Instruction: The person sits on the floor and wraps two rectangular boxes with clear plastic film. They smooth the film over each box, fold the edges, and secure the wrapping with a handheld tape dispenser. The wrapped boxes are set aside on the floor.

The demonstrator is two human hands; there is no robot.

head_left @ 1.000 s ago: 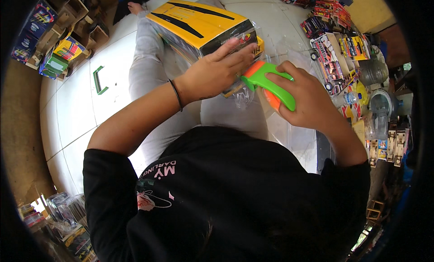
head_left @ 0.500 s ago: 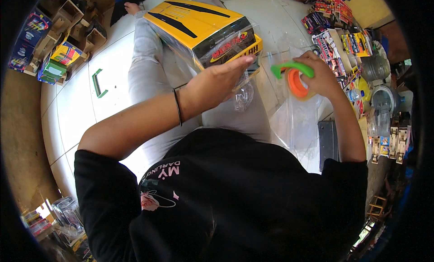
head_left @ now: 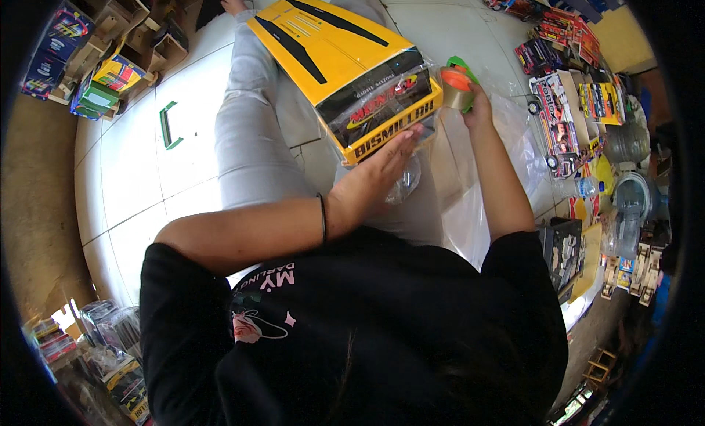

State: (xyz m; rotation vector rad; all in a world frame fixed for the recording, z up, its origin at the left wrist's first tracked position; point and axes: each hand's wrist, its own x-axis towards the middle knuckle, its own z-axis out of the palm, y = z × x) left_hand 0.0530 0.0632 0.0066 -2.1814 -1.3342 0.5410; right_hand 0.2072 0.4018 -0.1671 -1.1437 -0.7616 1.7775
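A yellow and black toy truck (head_left: 330, 51), boxy and wrapped in clear plastic, rests across my legs with its lettered end toward me. My left hand (head_left: 378, 169) holds the bottom of that near end, its fingers stretched along the lower edge against the wrap. Loose plastic bunches just below these fingers. In my right hand (head_left: 479, 112) is a green tape dispenser (head_left: 470, 72) with an orange hub and a roll of clear tape (head_left: 458, 97). It is held close to the truck's near right corner. The right fingertips are partly hidden behind the dispenser.
Clear plastic sheeting (head_left: 499, 139) lies on the tiled floor beside my right leg. Several toy trucks (head_left: 558, 121) and clear containers (head_left: 633, 206) line the right side. A green bracket-shaped piece (head_left: 167, 125) lies at left, near stacked wooden and printed boxes (head_left: 117, 66).
My right hand has brought the tape dispenser left and up, next to the truck's near right corner. My left hand has shifted lower on the truck's end, uncovering more of it.
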